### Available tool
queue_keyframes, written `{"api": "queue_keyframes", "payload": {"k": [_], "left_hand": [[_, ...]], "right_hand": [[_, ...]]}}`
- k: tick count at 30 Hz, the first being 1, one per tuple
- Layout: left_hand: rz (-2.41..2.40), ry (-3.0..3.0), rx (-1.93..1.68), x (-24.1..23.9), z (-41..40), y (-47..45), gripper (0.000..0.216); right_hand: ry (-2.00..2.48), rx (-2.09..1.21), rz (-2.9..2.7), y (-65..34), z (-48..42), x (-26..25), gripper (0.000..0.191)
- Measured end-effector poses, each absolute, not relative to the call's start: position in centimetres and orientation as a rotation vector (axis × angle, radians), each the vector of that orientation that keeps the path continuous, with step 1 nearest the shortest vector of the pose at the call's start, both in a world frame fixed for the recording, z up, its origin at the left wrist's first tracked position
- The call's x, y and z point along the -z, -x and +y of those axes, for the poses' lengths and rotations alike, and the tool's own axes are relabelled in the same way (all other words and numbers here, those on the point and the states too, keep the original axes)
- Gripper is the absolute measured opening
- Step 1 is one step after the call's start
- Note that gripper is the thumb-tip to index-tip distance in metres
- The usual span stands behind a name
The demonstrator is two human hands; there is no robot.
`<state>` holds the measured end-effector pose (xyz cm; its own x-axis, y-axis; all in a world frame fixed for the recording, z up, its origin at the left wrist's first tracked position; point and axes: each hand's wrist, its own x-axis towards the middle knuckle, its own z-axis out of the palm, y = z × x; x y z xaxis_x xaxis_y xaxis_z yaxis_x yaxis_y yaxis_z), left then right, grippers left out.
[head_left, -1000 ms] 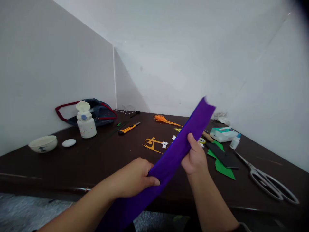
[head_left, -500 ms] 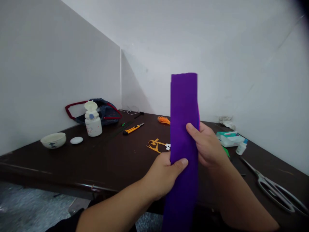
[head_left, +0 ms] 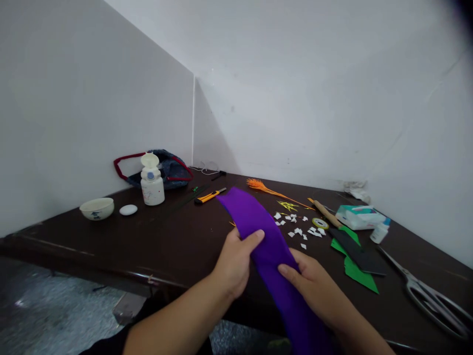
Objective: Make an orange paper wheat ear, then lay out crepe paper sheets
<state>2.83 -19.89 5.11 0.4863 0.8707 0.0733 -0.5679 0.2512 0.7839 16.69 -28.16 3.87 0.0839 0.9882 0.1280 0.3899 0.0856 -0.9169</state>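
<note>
A long purple strip (head_left: 271, 241), looking like folded paper or cloth, runs from over the table down past its front edge. My left hand (head_left: 236, 261) grips its left edge with the thumb on top. Lower down, on the right edge, my right hand (head_left: 314, 283) pinches it, thumb on top and fingers beneath. The strip tilts to the upper left and bends over at its far end. White paper scraps (head_left: 297, 231) lie on the table just beyond it, beside a roll of tape (head_left: 320, 224).
On the left stand a bowl (head_left: 97, 209), a white oval object (head_left: 128, 210), a bottle (head_left: 152, 185) and a bag (head_left: 173, 170). A utility knife (head_left: 210, 196) lies mid-table. At right are green pieces (head_left: 360, 276), a tissue pack (head_left: 358, 217), a small bottle (head_left: 380, 230) and scissors (head_left: 424, 291).
The purple strip has swung from upright to leaning left and lower. My right hand has moved down along it, below the left hand. The scraps and tape behind it have come into sight.
</note>
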Motion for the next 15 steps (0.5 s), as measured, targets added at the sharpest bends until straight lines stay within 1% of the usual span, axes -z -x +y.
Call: {"api": "queue_keyframes", "payload": {"k": [7,15], "left_hand": [[0.425,-0.631,-1.024,-5.6,-16.8,-1.0,0.016],[0.607,-0.483,-1.134,-5.1,-15.0,0.6,0.007]], "right_hand": [[1.639,-0.939,-1.578,-18.3,-30.4,-2.7,0.019],[1.583,-1.091,-1.526,-18.6,-32.0,-0.8,0.021]]}}
